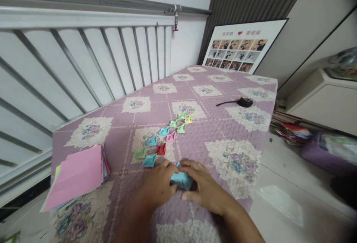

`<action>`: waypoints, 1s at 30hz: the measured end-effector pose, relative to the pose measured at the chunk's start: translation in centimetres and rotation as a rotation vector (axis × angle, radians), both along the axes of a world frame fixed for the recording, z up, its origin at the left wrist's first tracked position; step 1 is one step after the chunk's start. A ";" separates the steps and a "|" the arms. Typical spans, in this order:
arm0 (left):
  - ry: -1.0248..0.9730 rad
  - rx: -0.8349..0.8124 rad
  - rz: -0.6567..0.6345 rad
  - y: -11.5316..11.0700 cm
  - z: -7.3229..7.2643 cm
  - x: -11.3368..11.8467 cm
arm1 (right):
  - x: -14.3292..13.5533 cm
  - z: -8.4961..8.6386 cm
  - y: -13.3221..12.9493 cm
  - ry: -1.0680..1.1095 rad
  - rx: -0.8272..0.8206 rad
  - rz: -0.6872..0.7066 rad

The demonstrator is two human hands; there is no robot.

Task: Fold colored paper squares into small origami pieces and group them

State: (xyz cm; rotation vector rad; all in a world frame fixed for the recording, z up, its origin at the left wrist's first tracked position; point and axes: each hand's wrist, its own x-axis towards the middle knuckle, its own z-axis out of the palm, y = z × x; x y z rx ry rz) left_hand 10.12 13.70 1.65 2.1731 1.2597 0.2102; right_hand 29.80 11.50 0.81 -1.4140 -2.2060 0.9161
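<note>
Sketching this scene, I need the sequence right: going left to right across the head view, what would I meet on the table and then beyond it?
Pink-topped paper stack, left hand, blue folded paper, right hand, black object with a strap, purple bin.

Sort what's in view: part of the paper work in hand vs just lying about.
Part of the work:
- blue paper, between left hand and right hand
- small folded papers, set out beyond the hands
- stack of coloured sheets

Apparently just lying about:
- black object with a strap, on the table
- photo board
- purple bin, on the floor
</note>
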 end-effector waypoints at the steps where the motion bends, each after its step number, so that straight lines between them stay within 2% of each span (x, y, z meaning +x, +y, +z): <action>1: -0.003 0.005 0.003 0.0 0.0 0.0 | 0.0 0.0 -0.2 -0.029 -0.026 0.001; 3: -0.011 0.019 0.003 0.0 -0.1 0.0 | -0.1 0.0 -0.4 -0.076 -0.037 -0.018; 13: 0.000 -0.016 -0.004 -0.1 0.5 0.0 | -0.6 -0.9 -0.7 -0.049 0.182 -0.061; 20: 0.031 0.035 -0.015 -0.3 0.6 0.2 | -0.6 -0.9 -0.5 -0.043 0.177 -0.056; 30: -0.040 0.057 0.036 0.2 -0.5 0.2 | -0.6 -1.0 -0.3 -0.026 0.182 -0.080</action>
